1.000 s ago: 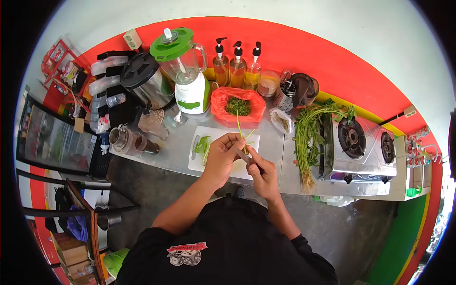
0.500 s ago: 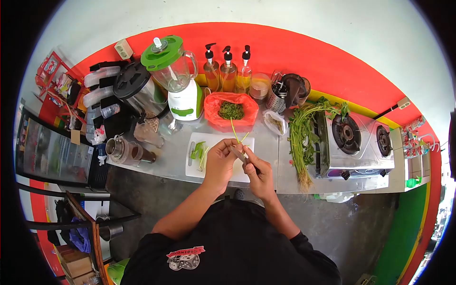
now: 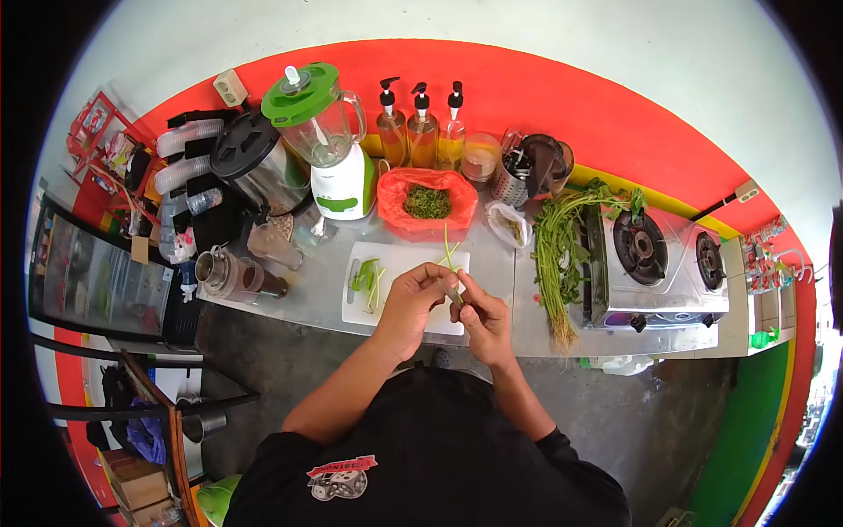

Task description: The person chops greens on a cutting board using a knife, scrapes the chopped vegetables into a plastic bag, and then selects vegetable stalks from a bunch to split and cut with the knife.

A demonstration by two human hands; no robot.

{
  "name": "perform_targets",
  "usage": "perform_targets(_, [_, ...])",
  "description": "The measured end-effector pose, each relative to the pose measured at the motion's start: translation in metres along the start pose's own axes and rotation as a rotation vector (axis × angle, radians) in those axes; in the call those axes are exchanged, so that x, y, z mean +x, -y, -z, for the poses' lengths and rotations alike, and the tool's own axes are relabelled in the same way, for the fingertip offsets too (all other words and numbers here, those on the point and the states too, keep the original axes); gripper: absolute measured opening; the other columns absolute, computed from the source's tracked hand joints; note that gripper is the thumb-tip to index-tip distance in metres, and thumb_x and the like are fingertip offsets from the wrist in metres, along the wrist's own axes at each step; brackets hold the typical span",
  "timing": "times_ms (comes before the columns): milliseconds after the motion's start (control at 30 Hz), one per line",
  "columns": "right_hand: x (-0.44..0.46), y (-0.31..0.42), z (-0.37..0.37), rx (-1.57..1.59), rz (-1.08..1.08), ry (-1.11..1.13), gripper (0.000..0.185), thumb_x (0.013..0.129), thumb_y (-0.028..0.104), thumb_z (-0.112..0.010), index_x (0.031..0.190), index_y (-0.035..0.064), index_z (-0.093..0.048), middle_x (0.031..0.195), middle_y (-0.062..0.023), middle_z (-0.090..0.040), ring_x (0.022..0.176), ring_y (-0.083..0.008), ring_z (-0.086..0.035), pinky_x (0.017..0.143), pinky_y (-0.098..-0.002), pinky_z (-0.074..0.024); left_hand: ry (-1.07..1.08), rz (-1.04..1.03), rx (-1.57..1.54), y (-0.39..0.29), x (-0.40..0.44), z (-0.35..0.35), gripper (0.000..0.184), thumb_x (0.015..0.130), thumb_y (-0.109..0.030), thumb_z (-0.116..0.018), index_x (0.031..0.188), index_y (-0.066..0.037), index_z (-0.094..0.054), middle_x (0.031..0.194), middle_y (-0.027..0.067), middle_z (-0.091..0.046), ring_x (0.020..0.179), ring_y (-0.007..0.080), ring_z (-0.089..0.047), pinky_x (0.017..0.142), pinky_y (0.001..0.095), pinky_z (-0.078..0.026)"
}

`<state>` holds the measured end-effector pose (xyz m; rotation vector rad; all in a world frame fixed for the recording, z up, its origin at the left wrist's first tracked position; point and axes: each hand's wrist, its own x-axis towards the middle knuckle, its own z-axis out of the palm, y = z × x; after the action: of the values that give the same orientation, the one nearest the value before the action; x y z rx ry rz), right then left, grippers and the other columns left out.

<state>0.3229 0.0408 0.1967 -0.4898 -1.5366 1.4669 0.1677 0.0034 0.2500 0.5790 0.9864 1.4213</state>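
Both my hands meet over the front edge of a white cutting board (image 3: 408, 255). My left hand (image 3: 411, 303) is closed, its thumb and fingertips pinching a pale green stem (image 3: 448, 246) that points up and away. My right hand (image 3: 486, 323) is closed around a small knife (image 3: 455, 293); its short grey blade lies against the stem between the two hands, and its handle is mostly hidden by my fingers. On the board's left side lie green leaves (image 3: 364, 276) and a few cut stems (image 3: 376, 292).
Behind the board sits a red plastic bag (image 3: 428, 230) holding chopped greens (image 3: 428, 203). A bunch of rooted leafy greens (image 3: 558, 272) lies beside the gas stove (image 3: 659, 303). A blender (image 3: 341, 189), pump bottles (image 3: 422, 140) and a small clear bag (image 3: 509, 226) stand along the back.
The knife blade has turned steeper and shifted slightly right between my fingers. The stem's upper part has moved right and now stands more upright. My hands remain nearly in place.
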Motion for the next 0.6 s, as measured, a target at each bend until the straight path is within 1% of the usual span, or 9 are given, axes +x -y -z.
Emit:
perform_targets(33, [-0.001,0.0,0.001,-0.038,-0.005,0.002,0.056,0.101,0.032,-0.062,0.148,0.0039,-0.049,0.08,-0.0024,-0.059,0.073,-0.0122,-0.053,0.066,-0.0284,-0.043,-0.001,-0.003,-0.002,-0.003,-0.001,-0.001,0.012,0.094,-0.017,-0.07,0.097,-0.006,-0.067,0.083,-0.0019,-0.064,0.074,0.0063,-0.052,0.071,0.0247,-0.04])
perform_targets(100, [-0.003,0.001,0.001,-0.073,-0.012,0.004,0.057,0.101,0.032,-0.063,0.149,0.0042,-0.049,0.08,-0.0027,-0.06,0.073,-0.0121,-0.054,0.067,-0.0285,-0.0433,0.027,0.032,-0.022,-0.009,-0.004,-0.002,0.014,0.093,-0.016,-0.071,0.098,-0.004,-0.067,0.083,-0.0003,-0.066,0.078,0.0086,-0.058,0.074,0.0269,-0.045])
perform_targets(133, [-0.003,0.003,0.001,-0.102,-0.004,0.005,0.057,0.101,0.032,-0.063,0.149,0.0043,-0.049,0.079,-0.0025,-0.06,0.072,-0.0118,-0.054,0.066,-0.0283,-0.0434,0.026,0.034,-0.022,-0.009,-0.004,0.0,0.014,0.093,-0.016,-0.071,0.098,-0.004,-0.067,0.083,-0.0003,-0.066,0.078,0.0086,-0.058,0.074,0.0269,-0.045])
perform_targets(200, [-0.003,0.007,0.002,-0.133,0.003,0.005,0.057,0.101,0.032,-0.063,0.149,0.0044,-0.049,0.079,-0.0024,-0.06,0.072,-0.0114,-0.054,0.066,-0.028,-0.0434,0.042,0.069,-0.005,-0.008,-0.004,0.004,0.008,0.093,-0.012,-0.069,0.097,-0.007,-0.065,0.091,-0.0009,-0.067,0.088,0.0095,-0.064,0.081,0.0279,-0.049])
perform_targets(333, [-0.006,0.013,0.003,-0.184,-0.014,-0.002,0.058,0.1,0.033,-0.064,0.148,0.0038,-0.049,0.078,-0.0023,-0.059,0.069,-0.0095,-0.053,0.064,-0.0261,-0.0427,0.059,0.101,-0.006,-0.008,-0.007,0.002,0.009,0.092,-0.009,-0.069,0.1,-0.005,-0.067,0.093,-0.0007,-0.067,0.088,0.0096,-0.065,0.082,0.028,-0.049])
perform_targets(400, [-0.008,0.013,0.005,-0.207,-0.013,-0.012,0.059,0.1,0.033,-0.064,0.148,0.0036,-0.048,0.078,-0.0021,-0.059,0.069,-0.0087,-0.052,0.063,-0.0253,-0.0422,0.048,0.039,0.026,-0.003,-0.007,0.004,0.014,0.092,-0.006,-0.067,0.106,-0.003,-0.069,0.095,0.0002,-0.069,0.091,0.0101,-0.065,0.083,0.0278,-0.048])
perform_targets(433, [-0.009,0.013,0.005,-0.223,-0.015,-0.026,0.059,0.1,0.033,-0.064,0.148,0.0032,-0.048,0.079,-0.0018,-0.059,0.068,-0.0083,-0.052,0.063,-0.0248,-0.0419,0.049,0.041,0.027,-0.002,-0.008,0.004,0.014,0.092,-0.006,-0.067,0.106,-0.003,-0.069,0.095,0.0002,-0.069,0.091,0.0101,-0.065,0.083,0.0278,-0.048])
perform_targets(500, [-0.012,0.011,0.006,-0.237,-0.018,-0.042,0.06,0.1,0.033,-0.065,0.148,0.0028,-0.048,0.079,-0.0015,-0.058,0.068,-0.0079,-0.051,0.063,-0.0243,-0.0416,0.077,0.035,0.043,0.0,-0.009,0.006,0.02,0.092,-0.004,-0.065,0.112,0.0,-0.069,0.097,0.0011,-0.069,0.097,0.0109,-0.065,0.088,0.028,-0.048])
perform_targets(600, [-0.012,0.01,0.006,-0.249,-0.011,-0.056,0.06,0.1,0.033,-0.064,0.149,0.0021,-0.048,0.078,-0.001,-0.057,0.069,-0.0076,-0.05,0.063,-0.0243,-0.0415,0.088,0.027,0.04,0.001,-0.011,0.002,0.022,0.093,-0.004,-0.064,0.114,0.001,-0.069,0.099,0.001,-0.069,0.099,0.0119,-0.065,0.092,0.0284,-0.047])
